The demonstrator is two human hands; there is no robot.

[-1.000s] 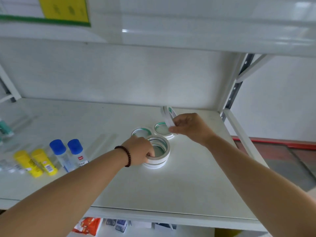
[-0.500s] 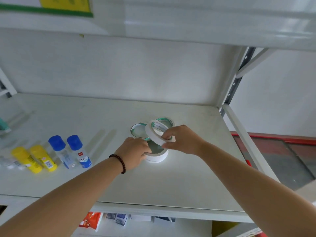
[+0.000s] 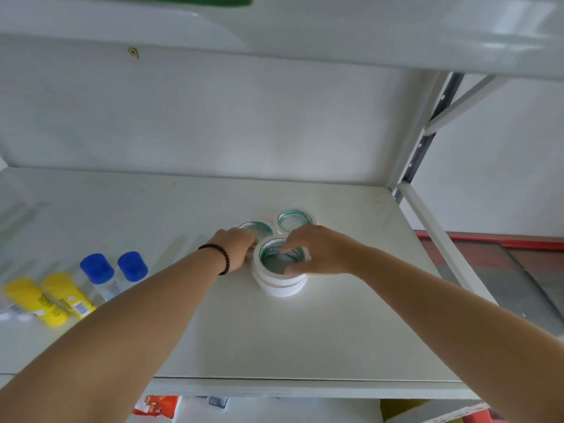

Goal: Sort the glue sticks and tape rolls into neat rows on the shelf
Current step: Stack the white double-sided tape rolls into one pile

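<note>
Here, a stack of tape rolls (image 3: 279,280) mid-shelf (image 3: 305,340), right hand (image 3: 317,250) gripping its top roll, left hand (image 3: 235,247) touching its left side, fingers hidden, two single rolls (image 3: 295,220) just behind, glue sticks (image 3: 70,285) well left

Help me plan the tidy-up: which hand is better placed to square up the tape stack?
Probably the right hand: its fingers already rest on the top roll of the tape stack, reaching into the core. The left hand touches only the stack's left side, so it can merely brace.
</note>
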